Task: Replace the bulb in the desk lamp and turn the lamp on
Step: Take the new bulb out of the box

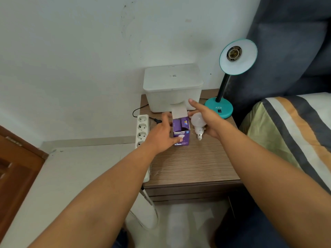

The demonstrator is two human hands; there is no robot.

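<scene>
Head view: the left hand (pixel 162 134) grips a purple bulb box (pixel 181 130), flap open, mid-nightstand (pixel 188 167); the right hand (pixel 206 119) cradles a white bulb (pixel 198 122) in loosely curled fingers, index extended; the teal lamp (pixel 225 97), socket empty, stands at the back right corner.

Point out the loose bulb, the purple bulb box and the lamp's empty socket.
loose bulb (pixel 197 120): head view, on its white globe.
purple bulb box (pixel 185 135): head view, on its front face.
empty socket (pixel 234 53): head view, at the middle of the lamp shade.
</scene>
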